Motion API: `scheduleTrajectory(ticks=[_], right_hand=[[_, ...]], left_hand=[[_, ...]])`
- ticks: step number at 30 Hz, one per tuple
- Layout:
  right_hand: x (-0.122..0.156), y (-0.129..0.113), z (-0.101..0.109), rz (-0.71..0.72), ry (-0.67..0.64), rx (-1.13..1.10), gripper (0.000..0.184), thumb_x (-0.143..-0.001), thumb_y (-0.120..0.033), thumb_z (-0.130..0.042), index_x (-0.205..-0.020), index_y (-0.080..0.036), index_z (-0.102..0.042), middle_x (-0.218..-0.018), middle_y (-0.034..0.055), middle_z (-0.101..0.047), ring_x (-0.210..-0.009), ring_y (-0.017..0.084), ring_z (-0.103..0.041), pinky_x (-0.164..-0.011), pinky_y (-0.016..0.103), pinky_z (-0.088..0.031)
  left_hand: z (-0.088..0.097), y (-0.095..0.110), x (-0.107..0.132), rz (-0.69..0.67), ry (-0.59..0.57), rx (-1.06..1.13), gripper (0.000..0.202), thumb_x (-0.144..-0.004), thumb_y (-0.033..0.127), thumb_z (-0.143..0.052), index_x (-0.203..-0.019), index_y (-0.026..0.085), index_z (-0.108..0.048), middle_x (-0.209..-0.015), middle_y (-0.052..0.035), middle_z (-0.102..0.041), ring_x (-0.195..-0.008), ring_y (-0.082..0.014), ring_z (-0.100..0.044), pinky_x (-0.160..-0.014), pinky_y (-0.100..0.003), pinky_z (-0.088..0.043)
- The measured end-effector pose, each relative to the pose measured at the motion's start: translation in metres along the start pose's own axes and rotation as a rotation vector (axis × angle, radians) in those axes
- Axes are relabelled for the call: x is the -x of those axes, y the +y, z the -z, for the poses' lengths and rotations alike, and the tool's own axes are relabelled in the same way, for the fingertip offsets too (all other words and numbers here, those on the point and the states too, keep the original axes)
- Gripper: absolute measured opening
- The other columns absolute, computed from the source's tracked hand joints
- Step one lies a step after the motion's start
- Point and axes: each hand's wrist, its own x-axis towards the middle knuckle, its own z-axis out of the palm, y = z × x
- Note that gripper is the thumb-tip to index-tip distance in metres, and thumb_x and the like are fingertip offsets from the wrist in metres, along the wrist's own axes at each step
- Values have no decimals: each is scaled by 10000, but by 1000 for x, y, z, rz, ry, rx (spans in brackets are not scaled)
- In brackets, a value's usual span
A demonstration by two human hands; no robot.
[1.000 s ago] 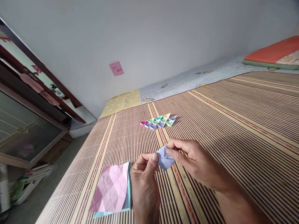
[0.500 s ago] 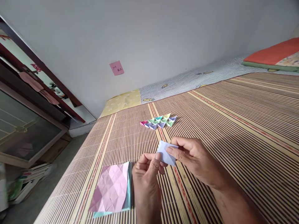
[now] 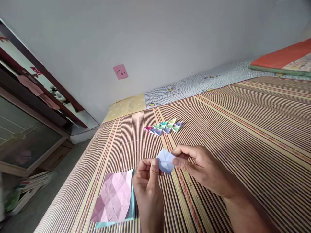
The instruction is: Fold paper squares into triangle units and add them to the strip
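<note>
A small folded piece of pale blue paper (image 3: 166, 161) is held up over the striped mat, its creases meeting near the middle. My left hand (image 3: 150, 181) pinches its left corner between thumb and fingers. At the right corner, the thumb and fingertips of my right hand (image 3: 194, 166) close on the paper; the fingers behind it are partly hidden. Beyond my hands lie several small folded paper boats (image 3: 163, 127) in pink, green, blue, yellow and purple, grouped closely in rows. Left of my left hand, a creased pink sheet (image 3: 113, 197) rests on a light teal sheet (image 3: 132, 207).
The striped bamboo mat (image 3: 218, 129) covers the bed up to the patterned cloth (image 3: 184, 85) along the wall. A folded orange and green quilt (image 3: 277, 58) lies at the far right. A pink note (image 3: 120, 72) is stuck on the wall. A glass-paned door (image 3: 29, 136) stands at left.
Both hands have shifted slightly left with the blue paper. The paper has turned, showing its crossed creases more fully.
</note>
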Motion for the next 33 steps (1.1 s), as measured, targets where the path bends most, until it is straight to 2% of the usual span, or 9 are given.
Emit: scheduleTrajectory(ticks=[3, 9, 12, 15, 17, 21, 26, 29, 33], right_hand=[[-2, -1, -4, -29, 3, -58, 164, -949, -311, -691, -845, -199, -633, -753, -33, -577, -678, 120, -501, -601, 249, -386], [-5, -1, -20, -96, 71, -50, 340, -937, -340, -691, -683, -195, -518, -623, -57, -450, -566, 102, -391, -495, 246, -311], [-5, 1, -22, -99, 116, -70, 346, -956, -371, -650, -686, -194, -529, -617, -49, -459, -559, 105, -398, -491, 249, -320], [-7, 2, -25, -89, 200, -106, 328, -968, -392, -619, -719, -183, -581, -652, -25, -520, -592, 120, -461, -525, 257, -378], [-8, 2, -27, -86, 209, -137, 314, -973, -404, -611, -761, -172, -624, -681, -8, -558, -613, 129, -494, -540, 263, -398], [-10, 3, -29, -81, 130, -151, 309, -963, -404, -638, -758, -175, -614, -678, -20, -531, -618, 122, -475, -536, 253, -374], [-9, 7, -20, -88, -43, -97, 311, -945, -316, -670, -692, -187, -544, -660, -52, -441, -609, 102, -392, -532, 245, -316], [-9, 9, -16, -104, -76, -97, 276, -946, -291, -661, -710, -187, -563, -669, -52, -453, -621, 102, -406, -549, 244, -328], [-7, 10, -16, -163, -96, -65, 325, -906, -293, -689, -658, -194, -504, -634, -59, -415, -582, 98, -371, -516, 255, -285]], left_hand=[[1, 1, 3, -15, -38, -105, 310, -845, 424, -795, -745, 165, -657, -665, 16, -570, -629, -107, -512, -604, -196, -451], [-1, 4, 6, -1, -75, -155, 378, -871, 453, -761, -681, 162, -612, -621, 25, -535, -599, -95, -490, -587, -184, -435], [-3, 4, 6, 13, -107, -131, 330, -861, 466, -770, -779, 162, -671, -687, 14, -587, -626, -97, -535, -609, -189, -468], [-5, 3, 6, 54, -174, -49, 279, -797, 379, -845, -959, 183, -731, -823, -18, -686, -728, -135, -641, -692, -235, -538], [-6, 2, 6, 28, -124, -23, 229, -780, 330, -862, -913, 187, -742, -800, -10, -698, -741, -140, -665, -706, -236, -554], [-1, 0, 3, -26, -14, -13, 184, -791, 326, -855, -794, 180, -743, -722, 10, -686, -693, -111, -649, -683, -197, -545], [6, 1, -1, 27, -76, -52, 210, -800, 352, -842, -751, 174, -744, -698, 6, -677, -669, -105, -609, -650, -188, -524], [8, 2, -3, 77, -94, -81, 199, -786, 358, -850, -780, 179, -764, -719, -9, -699, -691, -133, -634, -659, -223, -540], [10, 5, -4, 82, -129, -128, 209, -787, 367, -849, -756, 178, -765, -688, -8, -690, -672, -140, -641, -643, -230, -538]])
